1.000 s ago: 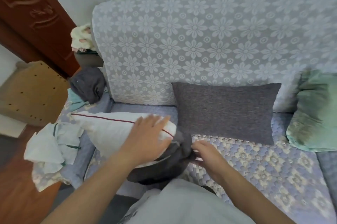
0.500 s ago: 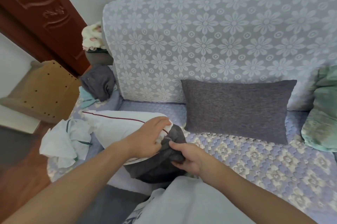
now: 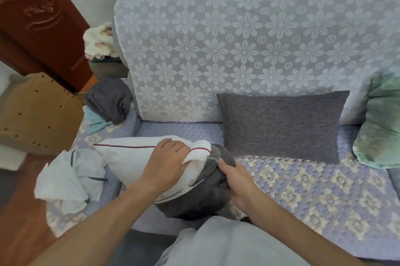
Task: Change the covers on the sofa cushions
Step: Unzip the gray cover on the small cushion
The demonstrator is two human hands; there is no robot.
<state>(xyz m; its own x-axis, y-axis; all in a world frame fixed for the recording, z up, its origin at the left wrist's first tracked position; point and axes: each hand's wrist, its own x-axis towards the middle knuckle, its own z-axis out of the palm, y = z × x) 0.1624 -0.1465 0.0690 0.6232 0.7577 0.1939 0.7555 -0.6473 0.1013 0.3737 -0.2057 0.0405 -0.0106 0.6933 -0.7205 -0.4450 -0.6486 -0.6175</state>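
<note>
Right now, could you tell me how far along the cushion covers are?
Done: one grey covered cushion leans against the backrest. In hand: the left hand grips the white cushion insert while the right hand holds the dark grey cover over its end. Left: the green cushion, apparently.

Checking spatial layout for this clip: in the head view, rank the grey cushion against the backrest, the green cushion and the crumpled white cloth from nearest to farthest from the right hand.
Measured from the right hand:
1. Grey cushion, just above and to the right, leaning on the backrest.
2. Crumpled white cloth, far left at the sofa's edge.
3. Green cushion, at the far right end.
</note>
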